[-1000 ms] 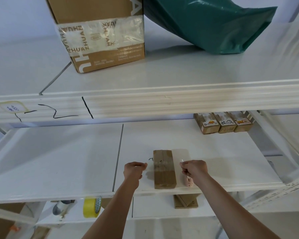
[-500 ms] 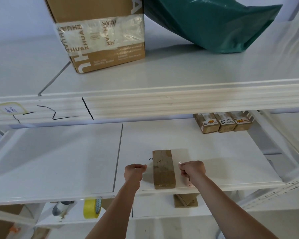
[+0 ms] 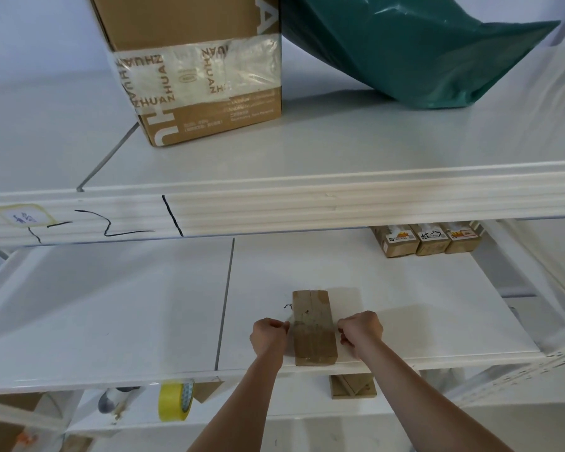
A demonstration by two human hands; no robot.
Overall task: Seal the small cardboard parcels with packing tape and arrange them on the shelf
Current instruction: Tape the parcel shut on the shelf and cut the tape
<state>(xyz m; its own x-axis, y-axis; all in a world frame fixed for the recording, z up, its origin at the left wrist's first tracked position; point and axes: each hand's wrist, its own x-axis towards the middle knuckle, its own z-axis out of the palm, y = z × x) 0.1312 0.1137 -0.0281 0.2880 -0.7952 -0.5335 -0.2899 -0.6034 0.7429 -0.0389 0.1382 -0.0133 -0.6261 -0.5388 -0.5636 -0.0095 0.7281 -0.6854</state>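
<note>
Fingers of both hands are curled and pinch the ends of a clear strip of tape [image 3: 312, 326] stretched across a small cardboard parcel [image 3: 313, 327]. The left hand [image 3: 268, 336] holds the strip just beside the parcel's left edge, the right hand [image 3: 361, 332] at its right edge. That parcel lies lengthwise near the front edge of the white middle shelf [image 3: 421, 305]. Three more small parcels [image 3: 428, 238] stand in a row at the back right of the same shelf. A yellow tape roll [image 3: 173, 401] sits on the level below
</note>
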